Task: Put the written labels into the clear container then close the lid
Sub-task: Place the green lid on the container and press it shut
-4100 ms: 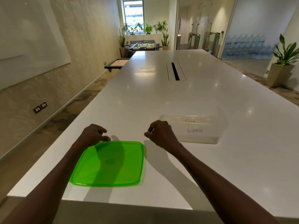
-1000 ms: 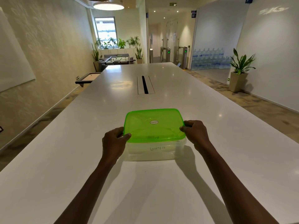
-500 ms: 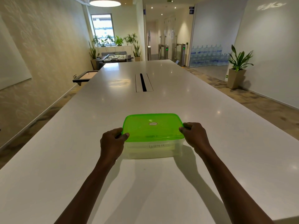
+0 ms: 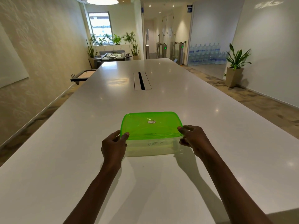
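The clear container (image 4: 150,148) stands on the white table (image 4: 64,159) in front of me, with the green lid (image 4: 151,126) lying on top of it. A written label (image 4: 155,143) shows through its near wall. My left hand (image 4: 114,147) grips the lid's left near corner, thumb on top. My right hand (image 4: 193,139) holds the right near corner, fingers pressing on the lid's edge and the container's side.
A cable slot (image 4: 142,81) sits in the table's middle, far beyond the container. A potted plant (image 4: 235,67) stands on the floor at the right. A foosball table (image 4: 113,56) and more plants are at the far end.
Four seconds ago the lid lay on the table apart from the open container. Since then the lid sits on the container, both hands at its near corners; the box has shifted slightly away.
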`<state>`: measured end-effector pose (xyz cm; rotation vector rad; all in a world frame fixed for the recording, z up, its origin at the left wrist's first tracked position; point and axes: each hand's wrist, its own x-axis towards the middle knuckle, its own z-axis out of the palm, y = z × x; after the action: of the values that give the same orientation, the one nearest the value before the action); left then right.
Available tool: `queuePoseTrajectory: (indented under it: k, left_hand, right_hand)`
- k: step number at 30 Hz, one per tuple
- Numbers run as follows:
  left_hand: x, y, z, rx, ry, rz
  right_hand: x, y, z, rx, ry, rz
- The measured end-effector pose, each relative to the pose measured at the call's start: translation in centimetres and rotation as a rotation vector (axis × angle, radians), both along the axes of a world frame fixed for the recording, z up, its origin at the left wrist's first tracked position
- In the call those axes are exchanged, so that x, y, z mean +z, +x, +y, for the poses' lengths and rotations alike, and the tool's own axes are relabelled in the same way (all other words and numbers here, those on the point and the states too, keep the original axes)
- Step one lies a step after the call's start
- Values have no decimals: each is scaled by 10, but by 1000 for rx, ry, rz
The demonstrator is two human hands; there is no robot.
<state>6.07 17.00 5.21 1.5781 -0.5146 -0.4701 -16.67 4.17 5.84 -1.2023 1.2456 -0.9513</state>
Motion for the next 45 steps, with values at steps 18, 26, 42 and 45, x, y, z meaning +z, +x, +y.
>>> queuePoseTrajectory:
  k: [18, 26, 42, 45]
  left_hand:
    - [1, 11, 5, -64, -142, 642]
    - [-4, 12, 4, -39, -150, 709]
    - [-2, 18, 2, -121, -48, 549]
    - [-1, 22, 0, -145, 42, 445]
  right_hand:
    - [-3, -5, 1, 35, 76, -182]
    - [0, -7, 2, 66, 109, -209]
    - [3, -6, -5, 98, 107, -140]
    - [9, -7, -10, 139, 118, -52]
